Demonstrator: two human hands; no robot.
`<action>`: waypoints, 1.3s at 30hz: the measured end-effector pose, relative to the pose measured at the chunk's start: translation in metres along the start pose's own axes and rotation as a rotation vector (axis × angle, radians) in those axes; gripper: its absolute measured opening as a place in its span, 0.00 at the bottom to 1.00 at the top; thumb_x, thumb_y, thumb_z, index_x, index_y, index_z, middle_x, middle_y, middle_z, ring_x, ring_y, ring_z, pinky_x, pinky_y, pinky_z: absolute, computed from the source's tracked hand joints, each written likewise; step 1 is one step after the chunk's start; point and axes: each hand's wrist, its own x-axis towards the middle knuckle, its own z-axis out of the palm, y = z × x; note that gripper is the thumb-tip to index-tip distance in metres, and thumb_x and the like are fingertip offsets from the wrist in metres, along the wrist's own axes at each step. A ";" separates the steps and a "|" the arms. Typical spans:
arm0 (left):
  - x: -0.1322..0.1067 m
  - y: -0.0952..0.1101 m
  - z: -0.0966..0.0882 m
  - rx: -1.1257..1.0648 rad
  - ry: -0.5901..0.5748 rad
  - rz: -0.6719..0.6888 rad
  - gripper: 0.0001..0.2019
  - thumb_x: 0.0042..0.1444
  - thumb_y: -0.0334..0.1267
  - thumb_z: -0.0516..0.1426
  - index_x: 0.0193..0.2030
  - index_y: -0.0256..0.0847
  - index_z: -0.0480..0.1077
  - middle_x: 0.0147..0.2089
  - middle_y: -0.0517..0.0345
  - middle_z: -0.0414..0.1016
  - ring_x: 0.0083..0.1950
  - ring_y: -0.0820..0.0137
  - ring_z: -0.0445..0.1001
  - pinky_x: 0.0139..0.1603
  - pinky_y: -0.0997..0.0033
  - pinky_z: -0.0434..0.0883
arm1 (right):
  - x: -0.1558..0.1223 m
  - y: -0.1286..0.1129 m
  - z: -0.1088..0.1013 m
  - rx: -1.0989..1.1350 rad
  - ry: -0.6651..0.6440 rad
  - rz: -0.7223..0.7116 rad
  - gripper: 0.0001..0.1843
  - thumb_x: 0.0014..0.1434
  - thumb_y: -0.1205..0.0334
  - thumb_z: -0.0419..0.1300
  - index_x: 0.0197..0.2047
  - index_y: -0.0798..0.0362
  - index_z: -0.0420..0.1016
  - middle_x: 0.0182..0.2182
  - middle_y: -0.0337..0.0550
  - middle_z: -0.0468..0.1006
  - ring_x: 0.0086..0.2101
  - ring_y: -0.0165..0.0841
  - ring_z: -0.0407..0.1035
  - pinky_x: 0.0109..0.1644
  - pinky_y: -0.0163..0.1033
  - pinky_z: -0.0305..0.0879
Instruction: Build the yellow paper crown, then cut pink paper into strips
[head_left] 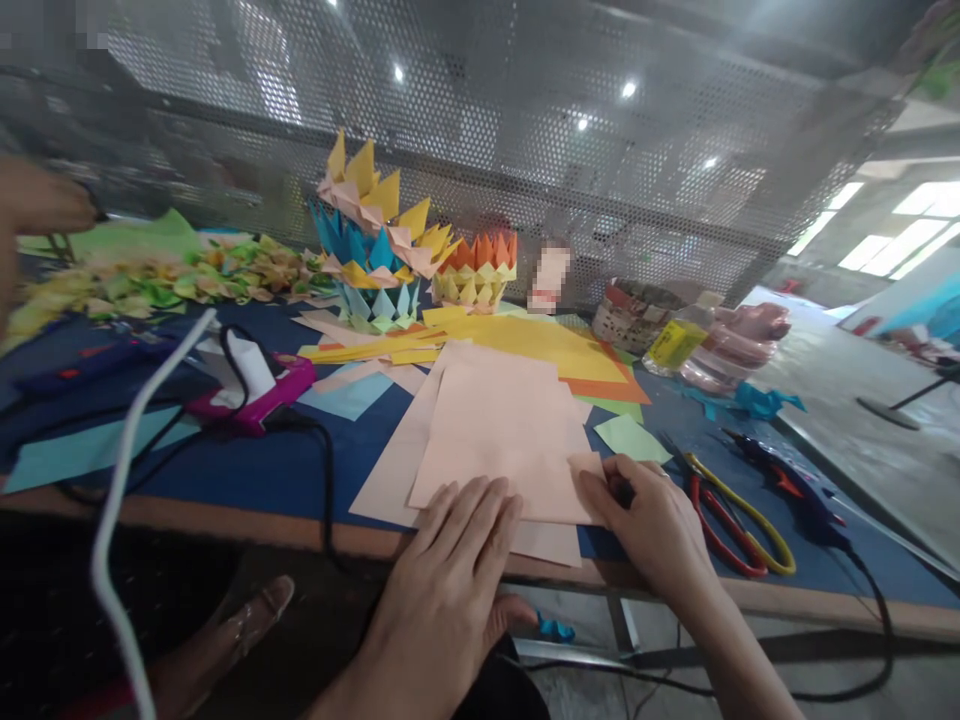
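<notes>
Pale pink sheet [495,420] at the near edge of the blue-covered surface [255,480], centre of view, lying over other pale pink paper [394,465] that shows at its left side and below. Left hand [457,560] laid on the sheet's near edge, palm down, fingers extended and close together, thumb out to the side. Right hand [637,500] at the near right corner, thumb and curled forefinger pinching a small turned-up part of the sheet.

Just beyond the sheet: yellow sheets [532,345], with an orange edge [600,391] under them. Small light green piece [631,440] just beyond the right hand. Right of that hand, pliers [742,505] with one red and one yellow handle, then a dark blue glue gun [795,485], corded.

Left of the sheet: magenta power strip [259,395] with plugs and black cords; white cable [124,480] crossing in front.

Far side: tall folded-paper piece [379,250] in tiers of yellow, pink and blue; shorter orange-and-yellow one [476,270] beside it; heap of green and yellow paper bits [232,270] to the left. Bottle [679,340], yellow label, at right. Another person's hand [45,200] at the left edge, blurred.
</notes>
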 end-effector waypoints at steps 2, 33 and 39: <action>-0.001 0.000 0.001 0.004 -0.006 0.000 0.28 0.66 0.52 0.48 0.66 0.34 0.61 0.67 0.49 0.64 0.67 0.58 0.62 0.66 0.53 0.59 | 0.000 0.000 0.000 0.003 -0.006 0.002 0.18 0.59 0.45 0.51 0.24 0.48 0.64 0.22 0.41 0.70 0.30 0.39 0.66 0.30 0.37 0.54; -0.016 -0.013 0.022 0.029 0.049 0.181 0.37 0.65 0.55 0.48 0.70 0.26 0.52 0.68 0.37 0.60 0.64 0.48 0.63 0.64 0.47 0.53 | -0.007 0.015 -0.013 0.526 -0.177 0.038 0.18 0.58 0.57 0.61 0.50 0.56 0.73 0.21 0.32 0.73 0.25 0.28 0.67 0.30 0.32 0.61; -0.015 -0.013 0.022 0.040 0.047 0.175 0.39 0.64 0.57 0.47 0.70 0.26 0.51 0.68 0.37 0.61 0.64 0.48 0.63 0.64 0.46 0.53 | -0.013 0.012 -0.006 0.474 -0.089 0.028 0.19 0.58 0.62 0.61 0.53 0.53 0.71 0.24 0.33 0.74 0.26 0.29 0.67 0.33 0.33 0.62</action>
